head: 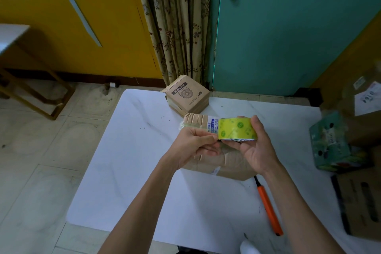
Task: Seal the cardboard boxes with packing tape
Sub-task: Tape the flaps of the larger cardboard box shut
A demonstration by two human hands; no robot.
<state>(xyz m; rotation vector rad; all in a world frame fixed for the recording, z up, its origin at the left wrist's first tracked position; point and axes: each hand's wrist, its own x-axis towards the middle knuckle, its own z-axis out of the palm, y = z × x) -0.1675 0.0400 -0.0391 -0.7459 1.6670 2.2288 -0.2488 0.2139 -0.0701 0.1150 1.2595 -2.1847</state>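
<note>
Gripping tape roll [237,130] w/ right hand [255,150]; left hand [193,142] pinches its end over near box [222,163]; far box [188,97] reads "USB".

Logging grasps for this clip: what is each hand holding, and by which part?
The right hand grips the tape roll from its right side. The left hand pinches at the roll's left edge, seemingly the loose end.

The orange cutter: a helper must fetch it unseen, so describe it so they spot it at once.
Find the white marble-look table. On its right side, by the near corner of the flat cardboard box in the middle, lies the cutter, a slim stick. It alone is bright orange, with a black tip toward the box.
</note>
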